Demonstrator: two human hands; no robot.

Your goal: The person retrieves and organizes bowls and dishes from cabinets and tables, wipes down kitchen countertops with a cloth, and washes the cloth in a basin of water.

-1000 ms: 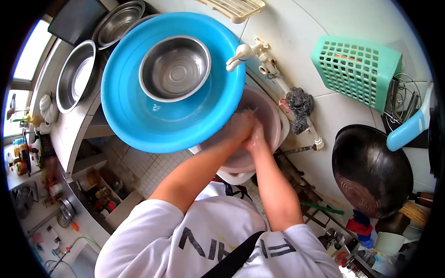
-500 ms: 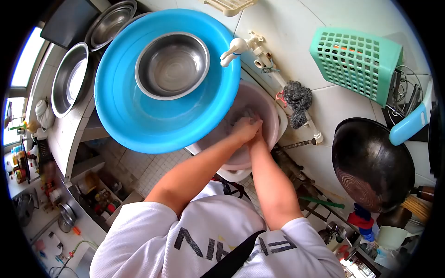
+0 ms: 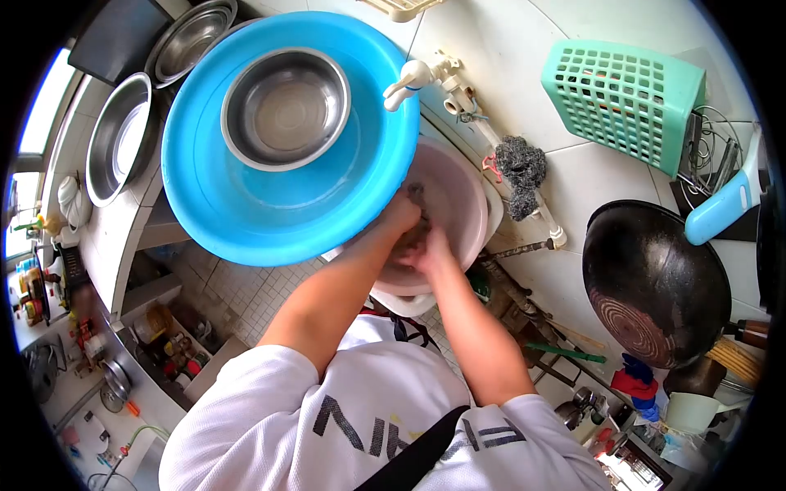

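Both my hands are down inside a pale pink basin [image 3: 465, 196], partly under the blue basin's edge. My left hand [image 3: 401, 213] is closed on a wet, dark grey cloth [image 3: 416, 193], part of which pokes out above the fingers. Lower and nearer to me, my right hand [image 3: 429, 250] has its fingers curled at the cloth's lower part. Some fingertips are hidden by the cloth and the shadow in the basin. A large blue basin [image 3: 360, 196] overhangs the pink one on the left, with a steel bowl [image 3: 286, 110] in it.
A white tap [image 3: 407, 82] juts from the tiled wall above the basins. Steel wool [image 3: 521, 168] hangs on the pipe. To the right are a green plastic basket [image 3: 614, 106] and a black wok [image 3: 655, 278]. Another steel basin [image 3: 123, 139] stands at the left.
My hands were pressed together at the basin's middle; now they are apart, the left one further left and the right one nearer to me. More of the cloth shows between them.
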